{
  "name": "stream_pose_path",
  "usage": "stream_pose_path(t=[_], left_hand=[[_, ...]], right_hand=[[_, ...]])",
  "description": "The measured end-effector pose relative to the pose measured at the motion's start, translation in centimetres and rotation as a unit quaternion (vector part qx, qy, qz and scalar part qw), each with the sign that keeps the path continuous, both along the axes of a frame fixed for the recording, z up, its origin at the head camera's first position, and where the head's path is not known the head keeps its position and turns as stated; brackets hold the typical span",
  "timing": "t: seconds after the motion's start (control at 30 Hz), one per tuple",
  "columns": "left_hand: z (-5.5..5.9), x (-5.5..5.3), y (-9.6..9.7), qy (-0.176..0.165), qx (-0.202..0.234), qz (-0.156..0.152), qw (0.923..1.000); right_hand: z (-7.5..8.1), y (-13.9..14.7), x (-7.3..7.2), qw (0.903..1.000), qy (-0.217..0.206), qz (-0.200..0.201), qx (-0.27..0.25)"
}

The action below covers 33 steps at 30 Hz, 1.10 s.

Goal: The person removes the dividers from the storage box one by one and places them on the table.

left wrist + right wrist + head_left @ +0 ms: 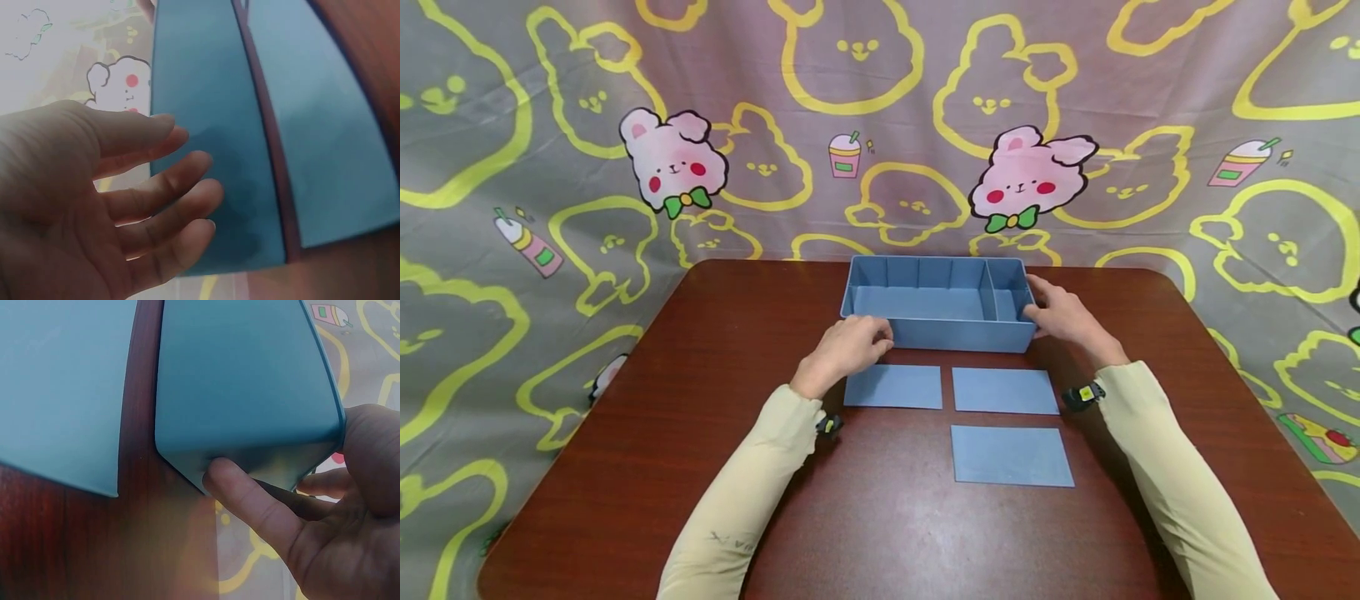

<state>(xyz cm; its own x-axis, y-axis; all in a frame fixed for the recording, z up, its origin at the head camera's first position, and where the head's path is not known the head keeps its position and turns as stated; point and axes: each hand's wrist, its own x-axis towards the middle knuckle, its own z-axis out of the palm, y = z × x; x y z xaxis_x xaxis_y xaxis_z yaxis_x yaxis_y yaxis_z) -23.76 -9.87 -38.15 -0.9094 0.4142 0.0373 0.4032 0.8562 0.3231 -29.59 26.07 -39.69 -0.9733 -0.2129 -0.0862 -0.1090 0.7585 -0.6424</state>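
Observation:
A blue divided storage box [936,335] stands at the far side of the table, with a divider [990,292] toward its right end. My right hand [1063,312] holds the box's right end, thumb over the rim; in the right wrist view a fingertip [224,475] presses the outer end wall. My left hand [852,343] hovers by the front left corner, fingers loosely bent and nothing in them. The left wrist view shows that hand's fingers before the box's front wall [206,75]. Below it lies a flat blue panel [895,387], partly covered by the left hand.
Two more flat blue panels lie on the brown table [737,350]: one panel [1005,391] in front of the box's right half, another panel [1012,456] nearer me. A cartoon-print cloth [910,125] hangs right behind the table's far edge.

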Motion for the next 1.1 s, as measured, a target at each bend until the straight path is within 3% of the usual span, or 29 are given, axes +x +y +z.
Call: stream_pose_path(t=[0.37, 0.57, 0.9, 1.1], left_hand=[[1.9, 0.2, 2.3, 0.032, 0.039, -0.029, 0.9983], [2.7, 0.0, 3.6, 0.028, 0.063, -0.028, 0.9973], [3.0, -0.7, 5.9, 0.037, 0.106, -0.011, 0.9936], [3.1, -1.3, 7.1, 0.060, 0.132, -0.011, 0.9894]], right_hand=[[0.1, 0.1, -0.1, 0.9999, 0.005, 0.009, 0.002], [0.0, 0.1, -0.1, 1.0000, 0.004, 0.007, 0.004], [0.1, -0.1, 0.1, 1.0000, 0.001, 0.006, 0.001], [0.1, 0.0, 0.0, 1.0000, 0.002, 0.006, 0.005]])
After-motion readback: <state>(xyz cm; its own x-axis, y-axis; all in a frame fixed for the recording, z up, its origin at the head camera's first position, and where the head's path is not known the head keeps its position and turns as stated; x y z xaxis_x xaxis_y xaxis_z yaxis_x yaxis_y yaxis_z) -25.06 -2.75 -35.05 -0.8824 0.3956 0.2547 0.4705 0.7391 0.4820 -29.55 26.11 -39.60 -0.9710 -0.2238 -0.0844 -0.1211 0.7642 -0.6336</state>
